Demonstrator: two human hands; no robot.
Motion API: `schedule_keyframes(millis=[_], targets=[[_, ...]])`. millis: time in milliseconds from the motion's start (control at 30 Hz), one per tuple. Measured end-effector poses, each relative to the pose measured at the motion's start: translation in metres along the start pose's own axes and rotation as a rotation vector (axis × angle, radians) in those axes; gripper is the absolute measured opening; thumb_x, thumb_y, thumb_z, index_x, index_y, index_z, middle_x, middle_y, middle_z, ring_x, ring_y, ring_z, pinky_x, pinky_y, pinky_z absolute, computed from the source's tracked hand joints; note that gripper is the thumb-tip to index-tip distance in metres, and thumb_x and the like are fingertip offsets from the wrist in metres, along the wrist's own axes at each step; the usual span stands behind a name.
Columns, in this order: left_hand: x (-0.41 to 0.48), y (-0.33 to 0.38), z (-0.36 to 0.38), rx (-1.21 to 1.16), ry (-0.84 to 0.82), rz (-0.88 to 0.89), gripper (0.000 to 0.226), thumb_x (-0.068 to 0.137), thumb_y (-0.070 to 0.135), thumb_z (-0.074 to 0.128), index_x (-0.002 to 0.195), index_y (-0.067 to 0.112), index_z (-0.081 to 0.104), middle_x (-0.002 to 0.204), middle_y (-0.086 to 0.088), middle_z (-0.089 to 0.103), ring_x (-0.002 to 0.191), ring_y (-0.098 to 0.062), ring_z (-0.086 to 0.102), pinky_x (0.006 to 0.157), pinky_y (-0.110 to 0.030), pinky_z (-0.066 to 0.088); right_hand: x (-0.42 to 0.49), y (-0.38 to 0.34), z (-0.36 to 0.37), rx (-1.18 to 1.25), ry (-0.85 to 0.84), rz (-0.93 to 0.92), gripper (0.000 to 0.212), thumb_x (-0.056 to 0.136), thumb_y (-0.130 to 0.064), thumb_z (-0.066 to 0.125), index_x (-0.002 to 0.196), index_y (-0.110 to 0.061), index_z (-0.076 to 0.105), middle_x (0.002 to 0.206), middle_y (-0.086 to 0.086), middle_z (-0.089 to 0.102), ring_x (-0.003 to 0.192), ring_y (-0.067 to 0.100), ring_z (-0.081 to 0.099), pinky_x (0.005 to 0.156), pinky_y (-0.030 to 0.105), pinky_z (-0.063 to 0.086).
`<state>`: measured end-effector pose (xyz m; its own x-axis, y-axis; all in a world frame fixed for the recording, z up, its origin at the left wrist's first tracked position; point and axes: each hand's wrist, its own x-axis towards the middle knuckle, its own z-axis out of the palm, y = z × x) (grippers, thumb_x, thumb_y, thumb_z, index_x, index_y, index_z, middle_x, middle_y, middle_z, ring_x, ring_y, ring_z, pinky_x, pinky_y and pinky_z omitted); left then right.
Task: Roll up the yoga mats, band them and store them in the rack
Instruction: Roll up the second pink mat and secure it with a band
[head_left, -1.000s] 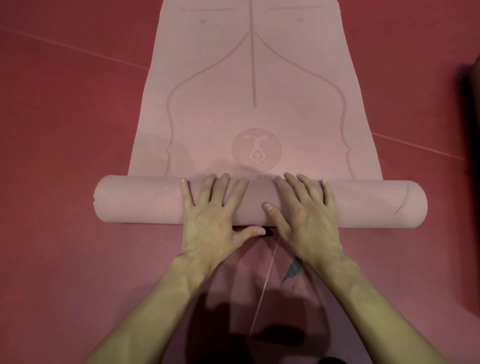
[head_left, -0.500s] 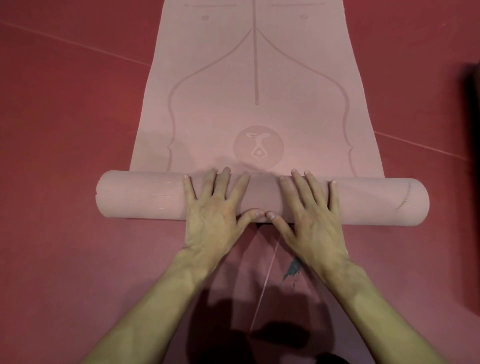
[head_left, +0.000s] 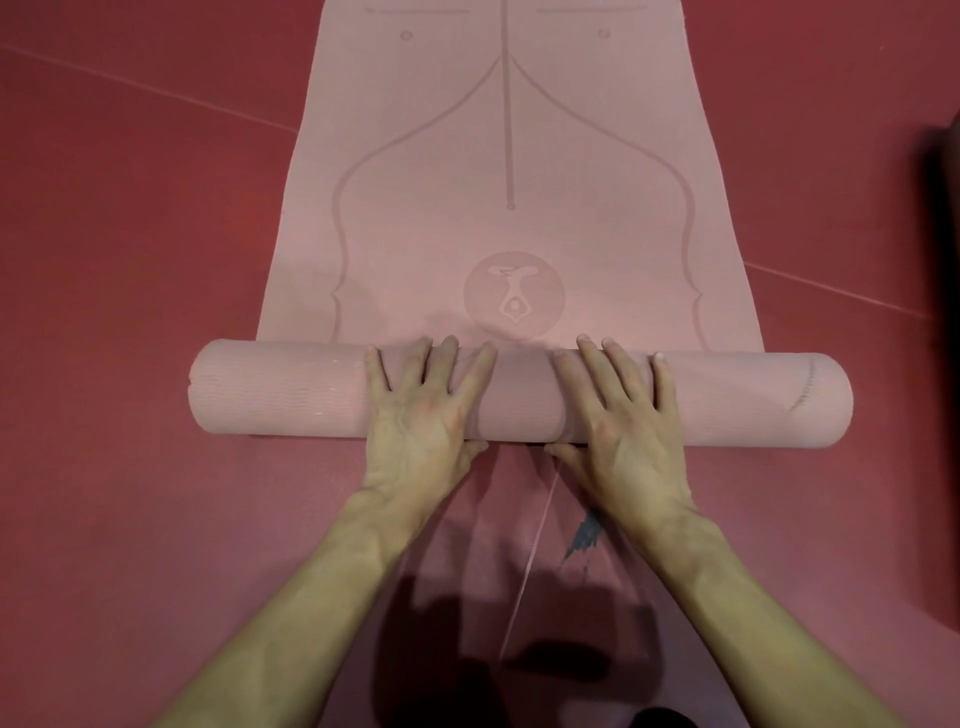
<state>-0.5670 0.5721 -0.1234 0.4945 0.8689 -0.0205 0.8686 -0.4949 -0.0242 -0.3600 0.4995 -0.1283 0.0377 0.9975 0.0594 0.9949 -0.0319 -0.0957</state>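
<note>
A pink yoga mat (head_left: 509, 156) lies lengthwise on the red floor, with printed lines and a round logo on it. Its near end is wound into a thick roll (head_left: 270, 395) that lies crosswise in front of me. My left hand (head_left: 421, 421) rests on the roll left of centre, fingers spread over the top and thumb tucked under the near side. My right hand (head_left: 623, 431) grips the roll the same way, right of centre. The fingertips of both hands reach the far edge of the roll, just short of the logo.
Red floor (head_left: 130, 234) with thin pale seam lines surrounds the mat. A dark object (head_left: 940, 364) stands at the right edge of view. A grey scuff (head_left: 584, 535) marks the floor between my forearms. My shadow falls at the bottom centre.
The roll has turned slightly away from me, closer to the logo. Both thumbs have gone from lying splayed on the near side to tucked under the roll.
</note>
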Motion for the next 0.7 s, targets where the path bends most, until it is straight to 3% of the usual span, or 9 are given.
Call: schedule_keyframes(millis=[233, 467, 533, 633, 700], targets=[[-0.002, 0.001, -0.003, -0.021, 0.049, -0.016, 0.109, 0.051, 0.05, 0.097, 0.148, 0.028, 0.052, 0.141, -0.009, 0.06, 0.132, -0.036, 0.054, 0.106, -0.076, 0.032, -0.001, -0.002, -0.01, 0.0, 0.05, -0.021, 0.096, 0.068, -0.045, 0.09, 0.151, -0.019, 0.049, 0.152, 0.007, 0.054, 0.144, 0.034, 0.045, 0.118, 0.061, 0.03], [-0.045, 0.013, -0.004, -0.076, -0.031, 0.014, 0.112, 0.047, 0.061, 0.093, 0.146, 0.029, 0.053, 0.136, -0.003, 0.06, 0.127, -0.031, 0.055, 0.105, -0.072, 0.036, -0.043, -0.001, -0.017, 0.019, 0.014, -0.101, 0.092, 0.066, -0.049, 0.089, 0.147, -0.019, 0.056, 0.147, 0.003, 0.058, 0.135, 0.034, 0.053, 0.112, 0.058, 0.038], [-0.05, 0.012, -0.002, -0.078, -0.037, 0.034, 0.113, 0.055, 0.073, 0.085, 0.152, 0.029, 0.047, 0.142, -0.003, 0.056, 0.134, -0.031, 0.05, 0.11, -0.071, 0.031, -0.048, 0.005, -0.015, 0.023, 0.009, -0.136, 0.095, 0.07, -0.057, 0.086, 0.149, -0.016, 0.054, 0.15, 0.005, 0.056, 0.136, 0.034, 0.053, 0.112, 0.058, 0.038], [-0.048, 0.01, -0.002, -0.09, -0.008, 0.058, 0.109, 0.071, 0.092, 0.056, 0.159, 0.032, 0.036, 0.15, -0.006, 0.051, 0.139, -0.032, 0.045, 0.116, -0.072, 0.018, -0.044, 0.012, -0.009, 0.069, -0.014, -0.158, 0.092, 0.085, -0.074, 0.063, 0.155, -0.015, 0.048, 0.156, 0.005, 0.051, 0.143, 0.032, 0.047, 0.118, 0.056, 0.032], [-0.045, 0.009, -0.001, -0.107, 0.012, 0.073, 0.108, 0.073, 0.095, 0.049, 0.16, 0.034, 0.031, 0.151, -0.007, 0.05, 0.139, -0.033, 0.046, 0.115, -0.075, 0.016, -0.04, 0.013, -0.008, 0.103, -0.028, -0.14, 0.093, 0.088, -0.079, 0.052, 0.155, -0.016, 0.047, 0.156, 0.004, 0.051, 0.145, 0.029, 0.045, 0.12, 0.054, 0.03]])
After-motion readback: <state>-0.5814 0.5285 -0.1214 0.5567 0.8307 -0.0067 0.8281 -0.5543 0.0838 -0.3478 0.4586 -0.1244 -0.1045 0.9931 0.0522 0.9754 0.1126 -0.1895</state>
